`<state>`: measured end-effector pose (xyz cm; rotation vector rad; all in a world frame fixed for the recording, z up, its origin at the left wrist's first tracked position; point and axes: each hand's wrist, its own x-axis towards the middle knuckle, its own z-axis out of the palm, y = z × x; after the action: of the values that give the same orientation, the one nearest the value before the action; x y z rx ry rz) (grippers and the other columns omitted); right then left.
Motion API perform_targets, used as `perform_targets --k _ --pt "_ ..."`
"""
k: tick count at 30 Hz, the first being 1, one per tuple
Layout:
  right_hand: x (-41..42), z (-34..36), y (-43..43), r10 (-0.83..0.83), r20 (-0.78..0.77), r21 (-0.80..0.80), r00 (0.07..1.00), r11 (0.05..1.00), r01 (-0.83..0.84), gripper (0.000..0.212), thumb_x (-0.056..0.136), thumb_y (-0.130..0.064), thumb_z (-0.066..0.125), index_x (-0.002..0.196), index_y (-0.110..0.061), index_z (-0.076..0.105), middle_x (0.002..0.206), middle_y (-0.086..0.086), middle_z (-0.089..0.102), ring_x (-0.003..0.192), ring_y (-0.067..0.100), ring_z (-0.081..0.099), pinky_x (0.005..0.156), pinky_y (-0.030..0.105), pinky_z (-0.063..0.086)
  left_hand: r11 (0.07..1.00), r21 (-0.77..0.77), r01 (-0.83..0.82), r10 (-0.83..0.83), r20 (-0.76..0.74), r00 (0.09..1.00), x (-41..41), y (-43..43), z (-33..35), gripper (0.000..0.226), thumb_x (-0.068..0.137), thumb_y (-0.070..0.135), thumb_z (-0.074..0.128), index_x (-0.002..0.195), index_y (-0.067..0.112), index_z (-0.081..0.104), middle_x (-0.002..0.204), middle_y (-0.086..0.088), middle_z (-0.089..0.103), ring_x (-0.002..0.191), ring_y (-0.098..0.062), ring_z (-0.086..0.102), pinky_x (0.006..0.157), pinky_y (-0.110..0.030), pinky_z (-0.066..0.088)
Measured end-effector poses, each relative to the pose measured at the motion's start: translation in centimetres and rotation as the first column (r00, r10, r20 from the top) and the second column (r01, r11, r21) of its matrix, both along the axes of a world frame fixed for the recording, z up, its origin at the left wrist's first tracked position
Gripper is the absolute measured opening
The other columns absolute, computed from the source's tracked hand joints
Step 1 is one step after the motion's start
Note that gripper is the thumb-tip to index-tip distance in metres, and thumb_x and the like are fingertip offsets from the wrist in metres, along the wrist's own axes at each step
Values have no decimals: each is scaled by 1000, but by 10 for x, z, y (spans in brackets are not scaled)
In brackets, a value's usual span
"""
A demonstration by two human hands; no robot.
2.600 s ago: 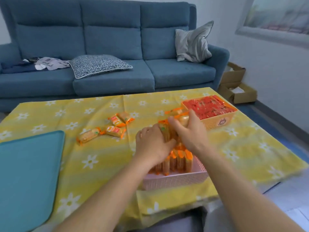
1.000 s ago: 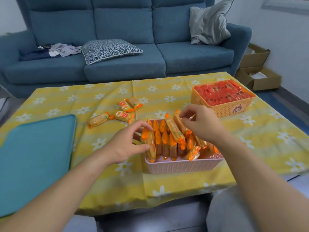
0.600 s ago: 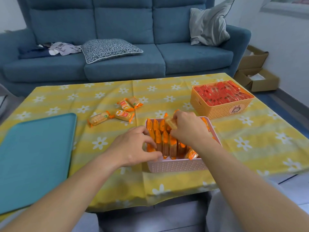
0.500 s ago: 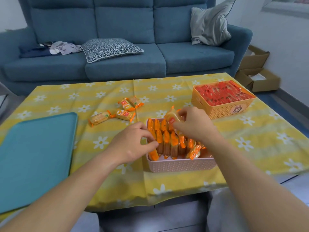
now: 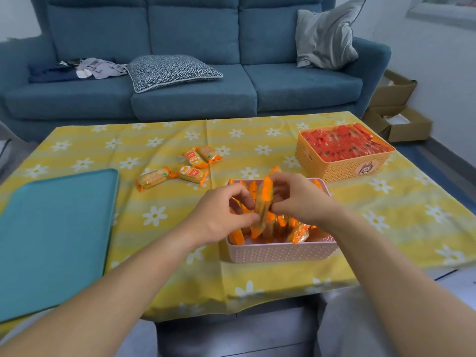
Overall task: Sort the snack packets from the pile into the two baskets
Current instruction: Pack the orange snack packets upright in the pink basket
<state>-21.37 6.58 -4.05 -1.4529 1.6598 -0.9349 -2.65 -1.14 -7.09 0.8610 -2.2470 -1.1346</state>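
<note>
Over the pink basket [image 5: 280,252] by the tabletop's front edge, left hand [image 5: 221,217] and right hand [image 5: 298,199] pinch one orange packet [image 5: 265,199] upright. Both curl tight round it

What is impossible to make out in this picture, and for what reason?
Head view:
Middle of the pink basket: hidden by the left hand and right hand, both holding one orange packet.
Print on the loose packets: too small.
Blue tray: cut by the left edge.
Sticker on the orange basket: blurred.

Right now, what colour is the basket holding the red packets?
Orange-yellow, a perforated weave with a small sticker on its front; the basket shows best in the head view.
</note>
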Motion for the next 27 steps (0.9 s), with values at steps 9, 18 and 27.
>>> perform_targets --k 9,18,27 --pt "13 -11 -4 -103 -439 -42 892 995 94 18 71 -10 69 76 -26 62 67 -12 63 63 1 58 60 25 45 961 -239 141 -96 190 977 2 6 0 59 72 26 80 122 40 53 110 24 56 90 -1 54 79 -22 44" --pt "-24 -23 -28 -302 -675 -93 673 940 329 66 82 -60 63 137 -25 53 116 -1 69 111 28 61 92 44 51 936 -237 259 -90 551 830 9 -2 -6 62 68 87 39 107 51 72 122 21 49 119 -8 37 101 -39 42" --pt "-18 13 -13 -327 -59 -86 943 943 322 41 88 -21 70 124 -27 54 94 -4 65 74 13 69 74 40 62 944 -257 206 -71 453 889 10 -6 -16 19 84 44 71 103 44 72 112 16 53 116 -13 45 100 -41 44"
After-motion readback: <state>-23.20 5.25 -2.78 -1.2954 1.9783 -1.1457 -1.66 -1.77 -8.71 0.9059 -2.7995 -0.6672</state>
